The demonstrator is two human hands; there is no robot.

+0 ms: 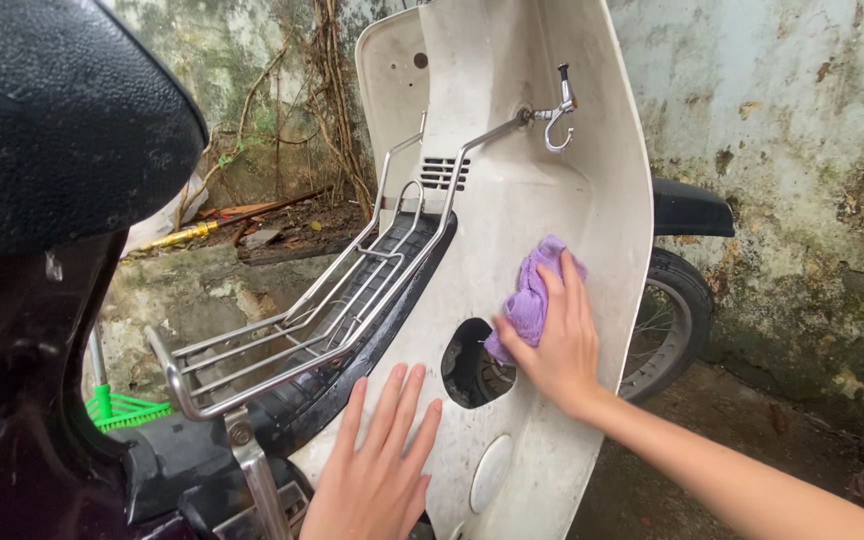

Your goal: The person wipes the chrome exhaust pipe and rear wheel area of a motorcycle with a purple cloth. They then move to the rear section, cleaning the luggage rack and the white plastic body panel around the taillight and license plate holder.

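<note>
Nearest of all, a black, pebbled scooter seat (pixel 52 110) fills the upper left corner, blurred and cut off by the frame. Just beyond it, the left hand (pixel 377 470) lies flat with fingers spread on the lower part of a white plastic leg shield (pixel 512 210), holding nothing; its wrist is out of frame. Up and to the right of it, across a dark oval opening (pixel 467 362) in the panel, the right hand (pixel 552 335) presses a crumpled purple cloth (pixel 530 297) against the shield, fingers laid over the cloth rather than closed round it. The panel's long axis runs up and away from both hands, so its unwiped stretch lies above the right hand, the nearer of the two. Left of the cloth sits a chrome wire rack (pixel 312 315); above it hangs a metal hook (pixel 557 115). Farther off, a front wheel (pixel 672 310) shows partly behind the shield, before a mossy, stained wall (pixel 782 150).
</note>
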